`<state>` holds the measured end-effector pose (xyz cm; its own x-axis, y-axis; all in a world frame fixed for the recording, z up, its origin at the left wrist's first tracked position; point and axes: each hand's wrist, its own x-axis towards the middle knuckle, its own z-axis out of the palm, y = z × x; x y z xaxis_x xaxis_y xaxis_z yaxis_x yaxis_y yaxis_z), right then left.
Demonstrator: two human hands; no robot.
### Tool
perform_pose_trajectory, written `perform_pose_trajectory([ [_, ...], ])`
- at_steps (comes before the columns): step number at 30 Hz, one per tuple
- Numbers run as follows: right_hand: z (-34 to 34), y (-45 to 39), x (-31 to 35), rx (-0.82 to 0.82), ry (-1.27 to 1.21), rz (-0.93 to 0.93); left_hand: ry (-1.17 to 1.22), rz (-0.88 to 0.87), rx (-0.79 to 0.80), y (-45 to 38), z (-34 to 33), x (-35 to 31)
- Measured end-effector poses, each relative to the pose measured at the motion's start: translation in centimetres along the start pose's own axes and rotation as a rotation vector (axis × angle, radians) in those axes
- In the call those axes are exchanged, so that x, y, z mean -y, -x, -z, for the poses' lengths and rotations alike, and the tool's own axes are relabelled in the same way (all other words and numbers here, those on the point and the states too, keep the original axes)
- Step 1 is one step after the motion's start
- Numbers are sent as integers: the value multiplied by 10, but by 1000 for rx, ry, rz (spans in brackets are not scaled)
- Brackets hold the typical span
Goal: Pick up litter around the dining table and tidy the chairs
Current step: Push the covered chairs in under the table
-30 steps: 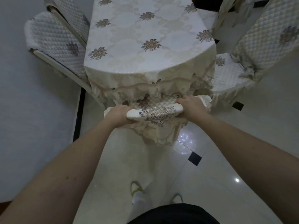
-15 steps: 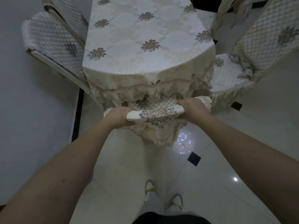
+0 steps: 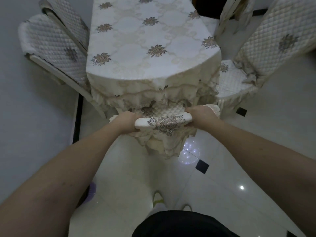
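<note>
White glossy floor tiles (image 3: 130, 168) lie bare behind the near chair (image 3: 164, 123). Left hand (image 3: 127, 122) and right hand (image 3: 200, 115) each curl fingers round an end of its top rail. Chair seat sits tucked under the table (image 3: 147, 48) edge, touching the tablecloth frill. Left chair (image 3: 51, 47) leans against the table; right chair (image 3: 256, 53) stands just beside the corner.

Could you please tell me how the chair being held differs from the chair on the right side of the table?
The held chair is gripped at its top rail by the left hand and right hand; the right chair is untouched. The held chair's seat is hidden under the tablecloth; the right chair's seat shows, out from the table. Both wear quilted cream covers with a floral motif.
</note>
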<state>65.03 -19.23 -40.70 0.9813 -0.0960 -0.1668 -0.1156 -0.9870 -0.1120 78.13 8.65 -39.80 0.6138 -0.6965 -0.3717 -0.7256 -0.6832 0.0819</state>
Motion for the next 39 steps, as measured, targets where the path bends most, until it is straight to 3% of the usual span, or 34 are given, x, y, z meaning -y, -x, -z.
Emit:
perform_pose_trajectory([
  [9,-9,5,-3,-62,-71,-38,121,65,-100,3,-16,-1],
  [19,-20,22,17,-192,-194,-374,121,89,-181,5,-22,-6],
  [24,-14,12,11,-95,-180,-363,96,96,-143,4,-20,-7],
  [30,-12,11,3,-89,-189,-327,88,111,-111,7,-12,-19],
  [35,-9,20,0,-61,-257,-289,187,76,1,13,0,-19],
  [39,-5,46,-22,-103,-256,-244,285,19,-34,15,16,-52],
])
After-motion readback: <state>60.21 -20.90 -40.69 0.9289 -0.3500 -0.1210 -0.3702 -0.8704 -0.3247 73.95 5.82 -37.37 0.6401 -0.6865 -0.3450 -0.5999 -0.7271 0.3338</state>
